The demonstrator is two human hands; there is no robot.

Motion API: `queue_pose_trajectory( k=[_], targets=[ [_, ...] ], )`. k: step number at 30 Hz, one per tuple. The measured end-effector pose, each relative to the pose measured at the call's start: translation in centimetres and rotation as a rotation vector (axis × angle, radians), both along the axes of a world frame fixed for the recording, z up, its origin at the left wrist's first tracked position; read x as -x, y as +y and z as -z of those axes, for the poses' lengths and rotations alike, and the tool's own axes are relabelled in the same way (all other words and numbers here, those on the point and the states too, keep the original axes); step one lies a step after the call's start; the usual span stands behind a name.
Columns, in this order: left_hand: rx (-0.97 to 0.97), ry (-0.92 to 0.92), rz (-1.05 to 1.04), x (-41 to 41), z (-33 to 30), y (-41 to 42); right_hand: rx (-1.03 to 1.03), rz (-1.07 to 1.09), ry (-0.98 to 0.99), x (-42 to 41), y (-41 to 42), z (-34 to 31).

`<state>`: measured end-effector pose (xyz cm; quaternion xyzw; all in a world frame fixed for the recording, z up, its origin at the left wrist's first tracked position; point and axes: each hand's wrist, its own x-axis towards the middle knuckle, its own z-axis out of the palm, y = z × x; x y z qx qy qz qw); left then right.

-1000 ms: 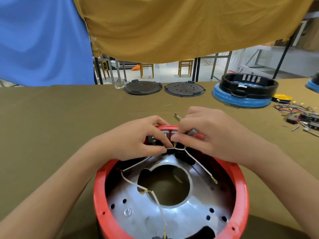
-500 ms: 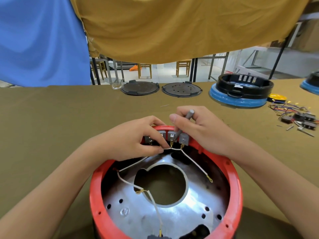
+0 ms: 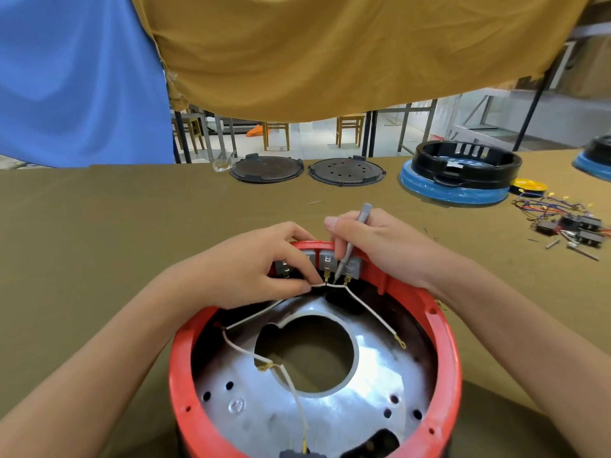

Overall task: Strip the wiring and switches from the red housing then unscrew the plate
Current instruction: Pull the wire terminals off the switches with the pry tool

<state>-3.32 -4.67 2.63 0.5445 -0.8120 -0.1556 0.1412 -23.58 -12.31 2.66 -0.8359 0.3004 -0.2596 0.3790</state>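
Left hand (image 3: 251, 269) pinches a white wire (image 3: 319, 285) at the switches (image 3: 327, 261) inside the red housing (image 3: 185, 391); right hand (image 3: 380, 246) grips a grey screwdriver (image 3: 353, 239), tip between the terminals.

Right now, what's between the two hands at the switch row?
Head view: a grey switch in the red housing, its brass terminal, and the white wire the left hand pinches. The right hand holds the grey tool there.

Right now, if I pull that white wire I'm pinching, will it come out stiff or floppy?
Probably floppy: the white wire sags in loose curves across the metal plate. It likely weighs little. The left hand pinches it easily, so it should bend.
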Motion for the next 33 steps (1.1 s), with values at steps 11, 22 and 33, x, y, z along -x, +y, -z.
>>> queue_pose_trajectory(
  k=[11, 22, 33],
  targets=[
    [0.007, -0.005, -0.002, 0.0, 0.1, 0.1, 0.429, 0.114, -0.090, 0.7, 1.3, -0.4],
    [0.011, -0.020, -0.006, -0.1, 0.1, 0.0, 0.736, 0.122, -0.027, 1.0, 1.5, -0.9],
    [0.019, -0.019, 0.005, 0.0, 0.1, 0.0, 0.535, 0.115, 0.086, 0.8, 1.4, -0.9]
  ],
)
